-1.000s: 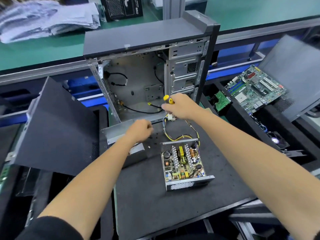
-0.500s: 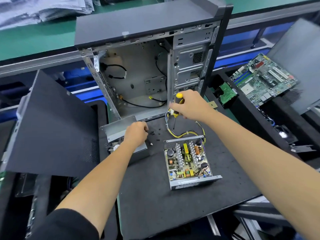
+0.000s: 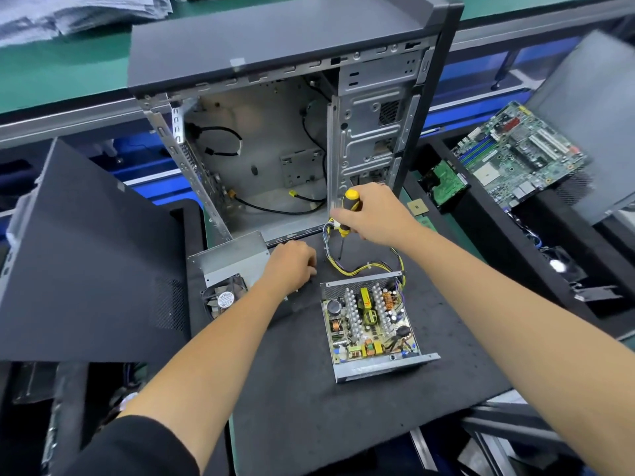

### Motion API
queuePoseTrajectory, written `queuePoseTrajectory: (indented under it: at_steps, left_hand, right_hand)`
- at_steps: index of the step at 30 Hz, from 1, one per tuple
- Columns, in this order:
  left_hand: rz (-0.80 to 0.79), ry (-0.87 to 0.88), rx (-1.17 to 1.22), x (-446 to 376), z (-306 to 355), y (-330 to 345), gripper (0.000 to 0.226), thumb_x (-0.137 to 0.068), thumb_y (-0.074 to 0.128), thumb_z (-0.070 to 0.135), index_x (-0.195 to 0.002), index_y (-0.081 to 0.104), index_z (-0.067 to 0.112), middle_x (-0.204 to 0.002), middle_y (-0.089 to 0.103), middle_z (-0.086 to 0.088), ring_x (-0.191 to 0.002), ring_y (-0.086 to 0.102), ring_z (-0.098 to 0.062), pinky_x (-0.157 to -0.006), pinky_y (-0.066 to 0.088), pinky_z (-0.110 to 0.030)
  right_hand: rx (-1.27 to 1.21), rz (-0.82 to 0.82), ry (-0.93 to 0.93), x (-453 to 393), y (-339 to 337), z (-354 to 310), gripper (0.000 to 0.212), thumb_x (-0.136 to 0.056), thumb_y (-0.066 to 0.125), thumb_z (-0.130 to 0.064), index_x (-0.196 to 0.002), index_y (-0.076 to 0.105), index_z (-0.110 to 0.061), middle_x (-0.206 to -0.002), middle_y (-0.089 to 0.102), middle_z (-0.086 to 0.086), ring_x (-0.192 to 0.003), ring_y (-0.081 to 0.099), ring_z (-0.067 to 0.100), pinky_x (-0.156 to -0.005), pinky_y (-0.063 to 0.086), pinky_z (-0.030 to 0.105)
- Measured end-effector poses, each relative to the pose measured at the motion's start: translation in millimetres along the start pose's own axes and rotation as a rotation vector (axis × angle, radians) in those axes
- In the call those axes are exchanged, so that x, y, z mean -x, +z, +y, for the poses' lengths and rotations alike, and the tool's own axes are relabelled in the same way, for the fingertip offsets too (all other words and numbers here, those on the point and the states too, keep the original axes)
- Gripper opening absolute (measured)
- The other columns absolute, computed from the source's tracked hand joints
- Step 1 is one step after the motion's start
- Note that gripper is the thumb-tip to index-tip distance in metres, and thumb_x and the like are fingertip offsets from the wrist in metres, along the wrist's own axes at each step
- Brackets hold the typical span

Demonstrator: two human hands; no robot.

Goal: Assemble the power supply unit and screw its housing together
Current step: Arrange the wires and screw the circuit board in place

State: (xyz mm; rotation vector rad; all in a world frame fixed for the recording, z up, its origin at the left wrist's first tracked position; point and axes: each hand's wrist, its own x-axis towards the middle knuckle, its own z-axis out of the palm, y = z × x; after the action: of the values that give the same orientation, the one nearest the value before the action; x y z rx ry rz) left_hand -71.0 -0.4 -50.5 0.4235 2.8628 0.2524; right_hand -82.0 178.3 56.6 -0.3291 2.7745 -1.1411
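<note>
Right hand (image 3: 372, 214) gripping yellow-black screwdriver (image 3: 347, 214), left hand (image 3: 292, 266) curling on foam mat (image 3: 309, 400) — grasp unclear, open ribbed-metal power supply (image 3: 369, 324) lying beside, fan (image 3: 225, 298) label unreadable.

I am seeing no text I can read. The round sticker on the fan (image 3: 225, 298) beside my left hand (image 3: 291, 266) is carrying red and black print, but it is showing too small and blurred.
</note>
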Motion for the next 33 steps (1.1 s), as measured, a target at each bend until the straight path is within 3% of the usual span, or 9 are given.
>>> queuePoseTrajectory:
  at_steps: [5,9,11,13,16,19,26,29,33]
  left_hand:
    - [-0.003,-0.06,0.015,0.7,5.9,3.8,0.007,-0.089,0.063,0.019,-0.089,0.068,0.015,-0.1,0.067,-0.006,-0.099,0.06,-0.027,-0.081,0.041,-0.034]
    - [0.045,-0.178,0.45,0.3,10.5,-12.3,0.009,-0.086,0.065,0.009,-0.077,0.065,0.012,-0.077,0.064,-0.001,-0.074,0.057,-0.017,-0.065,0.042,-0.025]
    - [0.048,-0.226,0.716,4.9,12.6,-26.0,0.009,-0.084,0.068,0.006,-0.078,0.066,0.013,-0.068,0.062,0.002,-0.062,0.054,-0.009,-0.055,0.041,-0.017]
    - [0.034,-0.237,0.931,13.8,14.9,-37.6,0.01,-0.086,0.067,0.002,-0.084,0.068,0.012,-0.068,0.064,-0.001,-0.059,0.056,-0.008,-0.053,0.045,-0.014]
    - [0.059,-0.191,0.948,26.6,15.2,-47.3,0.01,-0.088,0.064,0.001,-0.09,0.07,0.01,-0.07,0.066,0.0,-0.059,0.057,-0.006,-0.054,0.047,-0.013]
    - [0.09,-0.217,0.989,37.0,15.3,-48.4,0.009,-0.089,0.062,-0.001,-0.096,0.069,0.0,-0.073,0.066,-0.005,-0.06,0.058,-0.009,-0.055,0.047,-0.014]
    - [0.134,-0.213,1.115,56.2,13.1,-46.8,0.011,-0.089,0.06,-0.006,-0.099,0.065,-0.007,-0.074,0.067,-0.009,-0.055,0.061,-0.005,-0.061,0.054,-0.016]
    - [0.13,-0.189,1.158,63.4,13.3,-46.3,0.01,-0.09,0.056,-0.009,-0.098,0.063,-0.006,-0.079,0.067,-0.013,-0.065,0.062,-0.013,-0.069,0.055,-0.023]
    - [0.129,-0.12,1.217,70.7,15.0,-46.7,0.014,-0.091,0.051,-0.013,-0.097,0.059,-0.003,-0.079,0.065,-0.015,-0.059,0.065,-0.008,-0.064,0.055,-0.018]
  right_hand:
    - [-0.003,-0.005,0.014,6.0,-3.1,5.4,0.03,-0.087,0.062,-0.028,-0.067,0.053,-0.008,-0.069,0.064,0.017,-0.055,0.051,0.02,-0.061,0.052,0.041]
    - [-0.036,-0.009,0.03,7.6,-4.1,1.7,0.027,-0.087,0.062,-0.026,-0.07,0.056,-0.006,-0.069,0.066,0.015,-0.05,0.057,0.019,-0.052,0.052,0.033]
    - [-0.083,-0.006,0.042,7.1,-6.2,-1.9,0.023,-0.086,0.062,-0.025,-0.071,0.057,-0.008,-0.06,0.067,0.005,-0.046,0.063,0.015,-0.043,0.049,0.023]
    - [-0.124,-0.007,0.043,6.2,-7.9,-7.6,0.02,-0.085,0.063,-0.021,-0.074,0.059,-0.005,-0.054,0.066,0.001,-0.046,0.066,0.016,-0.043,0.05,0.022]
    - [-0.15,-0.003,0.024,6.2,-9.1,-17.8,0.019,-0.082,0.062,-0.014,-0.077,0.061,0.004,-0.05,0.065,0.001,-0.046,0.067,0.017,-0.044,0.055,0.028]
    - [-0.195,0.011,0.009,9.1,-11.2,-27.5,0.016,-0.08,0.061,-0.009,-0.072,0.06,0.004,-0.059,0.069,0.01,-0.048,0.066,0.021,-0.047,0.057,0.034]
    - [-0.299,-0.01,0.014,17.3,-15.4,-40.1,0.017,-0.083,0.06,-0.007,-0.077,0.06,0.009,-0.065,0.07,0.013,-0.048,0.065,0.021,-0.044,0.053,0.026]
    - [-0.337,-0.007,0.037,18.5,-15.8,-43.3,0.02,-0.082,0.06,-0.009,-0.078,0.06,0.011,-0.063,0.07,0.013,-0.048,0.065,0.022,-0.042,0.05,0.025]
    - [-0.398,0.007,0.063,18.5,-17.7,-46.4,0.02,-0.082,0.06,-0.01,-0.074,0.062,0.009,-0.06,0.069,0.013,-0.048,0.065,0.024,-0.043,0.05,0.025]
